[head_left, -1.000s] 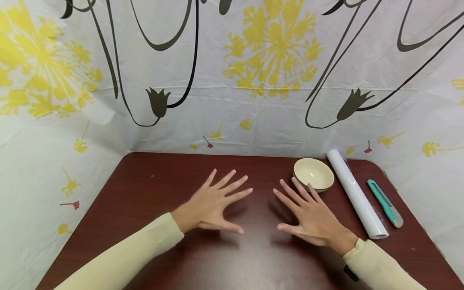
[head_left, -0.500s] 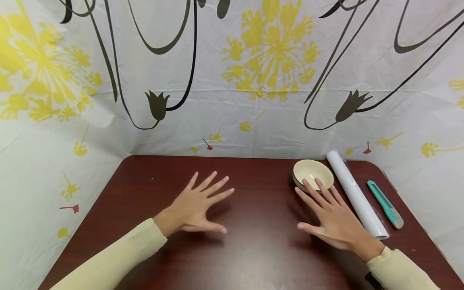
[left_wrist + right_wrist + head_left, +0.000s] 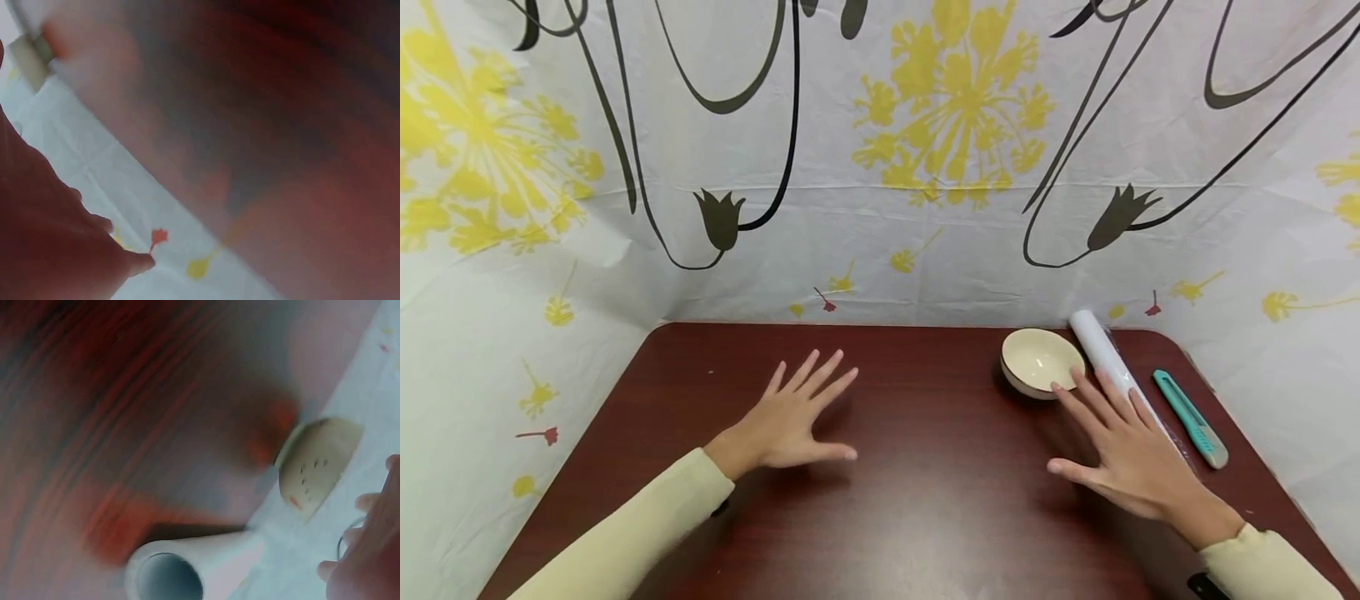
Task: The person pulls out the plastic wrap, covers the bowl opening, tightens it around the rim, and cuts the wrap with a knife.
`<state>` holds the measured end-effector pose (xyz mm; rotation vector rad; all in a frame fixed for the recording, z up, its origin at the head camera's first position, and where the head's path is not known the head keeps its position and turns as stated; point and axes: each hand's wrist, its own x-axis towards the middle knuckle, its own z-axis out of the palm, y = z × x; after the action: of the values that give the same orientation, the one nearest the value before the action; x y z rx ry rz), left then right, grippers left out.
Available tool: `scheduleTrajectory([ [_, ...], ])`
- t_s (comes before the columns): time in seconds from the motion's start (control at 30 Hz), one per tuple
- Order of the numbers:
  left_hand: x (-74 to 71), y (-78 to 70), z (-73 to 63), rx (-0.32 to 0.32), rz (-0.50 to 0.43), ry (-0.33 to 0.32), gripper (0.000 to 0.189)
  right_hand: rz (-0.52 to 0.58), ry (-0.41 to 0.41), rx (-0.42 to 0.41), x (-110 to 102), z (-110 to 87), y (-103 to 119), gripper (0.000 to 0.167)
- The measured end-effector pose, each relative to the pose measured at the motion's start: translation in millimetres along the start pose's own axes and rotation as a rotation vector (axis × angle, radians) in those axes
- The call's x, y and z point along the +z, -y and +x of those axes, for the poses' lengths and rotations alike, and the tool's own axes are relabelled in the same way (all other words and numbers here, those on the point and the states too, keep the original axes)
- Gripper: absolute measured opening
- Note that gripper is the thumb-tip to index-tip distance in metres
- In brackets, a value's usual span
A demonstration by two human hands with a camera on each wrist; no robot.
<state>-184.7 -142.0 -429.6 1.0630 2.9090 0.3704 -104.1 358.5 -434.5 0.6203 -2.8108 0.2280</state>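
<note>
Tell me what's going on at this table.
A person's left hand and right hand hover over the dark red table, fingers spread, holding nothing. The right hand is nearest the cream bowl and the white roll, partly hiding the roll in the head view. A teal cutter lies to the right of the roll.

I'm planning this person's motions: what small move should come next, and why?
Probably ease the right hand toward the bowl: that hand is spread, holding nothing, and its fingertips overlap the bowl's edge in the head view, while the left hand is well away from it.
</note>
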Motion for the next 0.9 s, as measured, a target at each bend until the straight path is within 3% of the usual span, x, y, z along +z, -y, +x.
scheduleTrajectory([
  [0.2,8.3,-16.6,31.7,-0.117,-0.455,-0.025,0.110,0.264,-0.020,0.176,-13.9,-9.0,-22.1,0.115],
  [0.33,13.4,-39.8,61.2,-0.151,-0.775,-0.039,0.104,0.428,-0.030,0.335,-21.0,-20.1,-38.1,0.110],
  [0.47,20.6,-67.5,93.2,-0.200,-1.058,-0.009,0.099,0.496,-0.023,0.516,-26.3,-31.0,-50.9,0.105],
  [0.7,40.1,-109.3,143.1,-0.318,-1.424,-0.036,0.091,0.602,0.071,0.798,-33.5,-39.8,-62.4,0.109],
  [0.8,45.9,-123.0,162.1,-0.354,-1.545,-0.063,0.091,0.639,0.124,0.840,-34.4,-41.6,-64.5,0.113],
  [0.9,51.5,-132.3,178.1,-0.378,-1.590,-0.091,0.092,0.617,0.154,0.820,-30.6,-41.8,-65.0,0.116],
])
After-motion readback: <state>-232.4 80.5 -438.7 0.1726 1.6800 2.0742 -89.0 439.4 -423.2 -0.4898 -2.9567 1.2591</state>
